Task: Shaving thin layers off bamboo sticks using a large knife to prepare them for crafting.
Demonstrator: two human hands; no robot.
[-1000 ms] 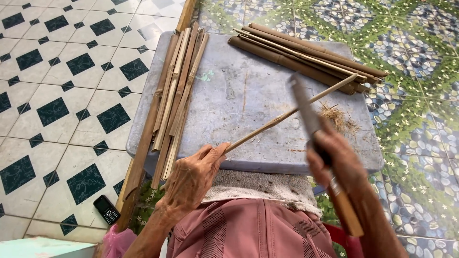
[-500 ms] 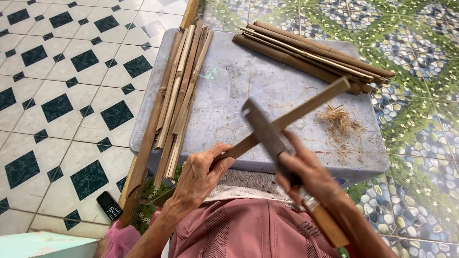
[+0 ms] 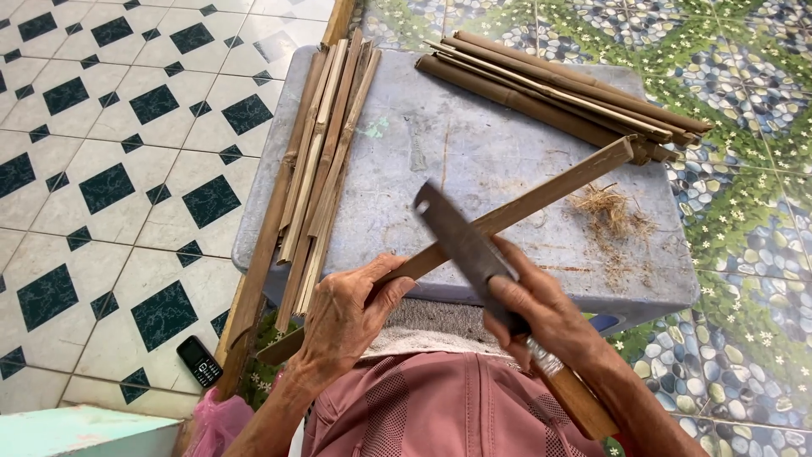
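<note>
Floor: white tiles [image 3: 110,127] with dark diamonds on the left, green pebble-pattern tiles [image 3: 744,76] on the right. Grey bench [image 3: 440,144] stands between them, seen from above, its top scuffed.

Left hand [image 3: 347,317]: closed around the near end of a long bamboo strip [image 3: 541,196]. Strip runs diagonally up and to the right, across the near part of the bench, far end raised near the right-hand bundle.

Right hand [image 3: 541,309]: closed on a knife [image 3: 461,237] where blade meets handle. Wooden handle [image 3: 579,399] sticks out behind the wrist. Flat dull blade points up and left and lies across the strip, touching it just beyond the left hand's fingers.

Other items:
- Bundle of split bamboo slats [image 3: 326,144] along the left edge of the bench, lengthwise; some overhang the near edge.
- Second bundle of darker bamboo pieces [image 3: 567,93] at the far right, lying at an angle.
- Small heap of dry fibre shavings [image 3: 611,210] on the bench top, just below the strip's far end.
- Black mobile phone [image 3: 200,360] on the white tiles, near the left slats' lower ends.
- Pink cloth [image 3: 440,406] over the person's lap, bottom of view.
</note>
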